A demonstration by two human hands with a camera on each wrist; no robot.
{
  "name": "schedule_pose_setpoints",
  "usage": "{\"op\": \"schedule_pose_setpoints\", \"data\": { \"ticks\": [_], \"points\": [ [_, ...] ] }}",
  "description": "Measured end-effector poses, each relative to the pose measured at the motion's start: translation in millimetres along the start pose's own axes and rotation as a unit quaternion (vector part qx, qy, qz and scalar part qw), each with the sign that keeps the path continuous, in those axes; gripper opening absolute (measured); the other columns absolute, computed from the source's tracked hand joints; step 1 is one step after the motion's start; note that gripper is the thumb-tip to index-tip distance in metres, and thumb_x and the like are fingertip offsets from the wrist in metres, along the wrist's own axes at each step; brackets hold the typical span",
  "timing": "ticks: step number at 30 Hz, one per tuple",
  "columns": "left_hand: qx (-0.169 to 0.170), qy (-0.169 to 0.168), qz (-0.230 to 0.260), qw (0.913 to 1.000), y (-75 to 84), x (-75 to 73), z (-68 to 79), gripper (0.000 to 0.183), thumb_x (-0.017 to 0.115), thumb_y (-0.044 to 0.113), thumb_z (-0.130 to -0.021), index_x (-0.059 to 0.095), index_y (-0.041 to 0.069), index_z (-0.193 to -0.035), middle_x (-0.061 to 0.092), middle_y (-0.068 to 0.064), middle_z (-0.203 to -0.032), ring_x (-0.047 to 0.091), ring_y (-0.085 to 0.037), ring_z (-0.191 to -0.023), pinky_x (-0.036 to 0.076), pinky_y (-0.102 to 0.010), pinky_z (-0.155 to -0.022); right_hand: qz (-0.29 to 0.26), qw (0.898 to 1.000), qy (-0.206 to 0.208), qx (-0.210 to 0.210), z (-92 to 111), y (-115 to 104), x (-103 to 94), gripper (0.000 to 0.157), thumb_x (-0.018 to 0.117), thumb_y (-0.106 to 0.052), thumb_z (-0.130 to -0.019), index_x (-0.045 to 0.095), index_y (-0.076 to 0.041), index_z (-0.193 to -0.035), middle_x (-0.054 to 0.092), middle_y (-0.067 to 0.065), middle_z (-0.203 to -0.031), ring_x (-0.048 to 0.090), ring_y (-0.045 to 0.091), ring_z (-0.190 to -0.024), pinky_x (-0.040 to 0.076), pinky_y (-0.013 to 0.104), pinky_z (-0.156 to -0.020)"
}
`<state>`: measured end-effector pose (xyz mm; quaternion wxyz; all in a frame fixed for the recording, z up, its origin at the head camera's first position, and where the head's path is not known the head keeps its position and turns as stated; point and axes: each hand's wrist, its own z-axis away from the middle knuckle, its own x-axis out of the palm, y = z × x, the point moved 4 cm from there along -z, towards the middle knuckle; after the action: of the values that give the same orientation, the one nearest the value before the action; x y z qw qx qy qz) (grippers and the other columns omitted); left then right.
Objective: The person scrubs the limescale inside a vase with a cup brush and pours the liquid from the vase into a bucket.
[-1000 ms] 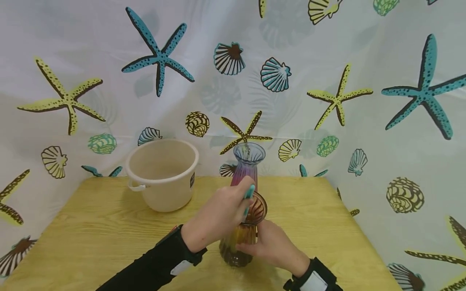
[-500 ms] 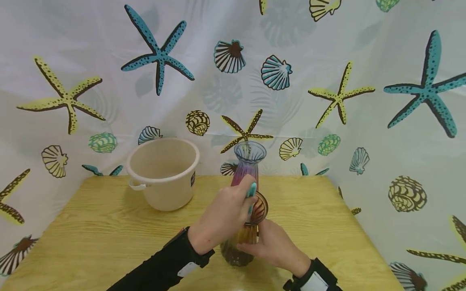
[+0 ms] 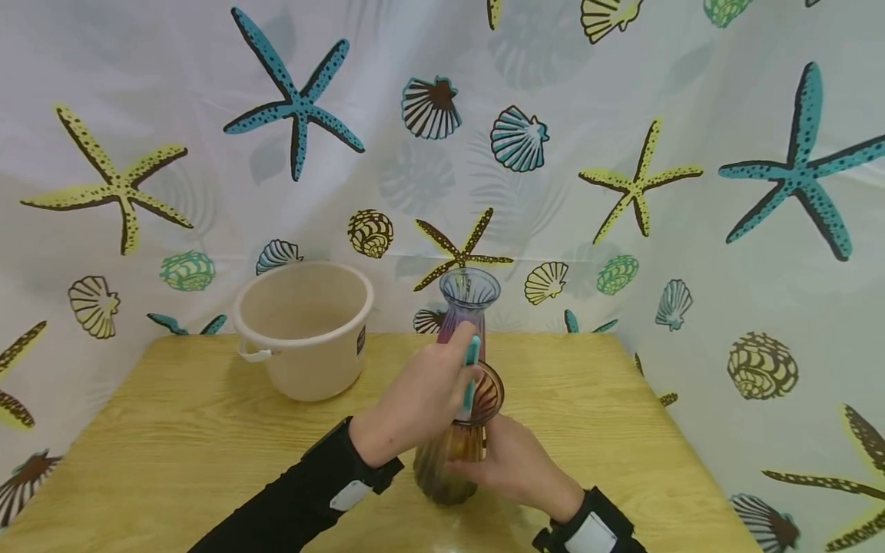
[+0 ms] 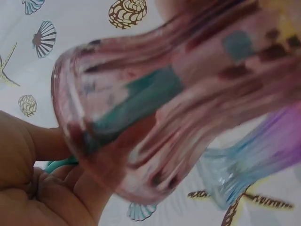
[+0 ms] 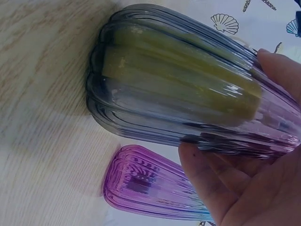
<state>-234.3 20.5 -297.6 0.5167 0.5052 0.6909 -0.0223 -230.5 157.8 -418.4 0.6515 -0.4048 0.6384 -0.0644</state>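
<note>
A ribbed glass vase (image 3: 445,480), amber near its rim and smoky grey below, stands slightly tilted at the front of the table. My right hand (image 3: 522,468) grips its side, thumb and fingers on opposite sides in the right wrist view. My left hand (image 3: 415,399) holds the teal handle (image 3: 472,369) of a bottle brush above the rim. Through the glass, its yellow sponge head (image 5: 183,77) shows inside the vase body. More of the teal stem (image 4: 141,103) is visible through the vase neck in the left wrist view. Left fingertips are partly hidden in the head view.
Behind the held vase stands a second ribbed vase (image 3: 470,296), blue at the top and pink-purple below. A cream bucket (image 3: 314,365) with a side handle is at the back left of the wooden table (image 3: 187,445). A shell-patterned curtain (image 3: 553,92) encloses the back and sides.
My left hand and the brush handle have risen slightly at the rim. My right hand keeps its hold on the vase. The head view has shifted a little.
</note>
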Motion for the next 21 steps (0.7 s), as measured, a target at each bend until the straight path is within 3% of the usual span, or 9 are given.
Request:
{"op": "schedule_pose_setpoints", "data": {
  "ticks": [7, 14, 21],
  "points": [
    [0.005, -0.033, -0.032, 0.999, 7.0, -3.6, -0.3, 0.018, 0.054, 0.007, -0.097, 0.036, 0.007, -0.101, 0.041, -0.001, -0.058, 0.045, -0.006, -0.041, 0.032, -0.016, -0.036, 0.006, 1.0, 0.007, -0.009, -0.5, -0.5, 0.9, 0.08, 0.072, -0.056, -0.076, 0.034, -0.025, -0.139, 0.058, -0.009, -0.119, 0.054, 0.006, -0.101, 0.052, 0.038, -0.08],
    [0.049, 0.032, -0.071, 0.9958, 9.5, -2.9, 5.5, 0.015, 0.052, 0.007, -0.097, 0.037, 0.007, -0.099, 0.04, 0.001, -0.058, 0.043, -0.007, -0.044, 0.033, -0.017, -0.037, 0.015, 1.0, 0.01, -0.003, -3.4, 0.4, -0.1, 0.077, 0.072, -0.056, -0.075, 0.038, -0.023, -0.137, 0.059, -0.008, -0.117, 0.054, 0.007, -0.101, 0.051, 0.039, -0.081],
    [0.063, 0.074, -0.034, 0.9947, 1.3, 3.3, 9.0, 0.015, 0.053, 0.005, -0.097, 0.038, 0.006, -0.098, 0.037, 0.001, -0.058, 0.038, -0.007, -0.041, 0.027, -0.017, -0.037, 0.01, 1.0, -0.001, 0.011, -1.2, 3.8, 1.6, 0.078, 0.071, -0.06, -0.075, 0.039, -0.024, -0.136, 0.059, -0.007, -0.121, 0.053, 0.009, -0.104, 0.051, 0.041, -0.084]
  ]
}}
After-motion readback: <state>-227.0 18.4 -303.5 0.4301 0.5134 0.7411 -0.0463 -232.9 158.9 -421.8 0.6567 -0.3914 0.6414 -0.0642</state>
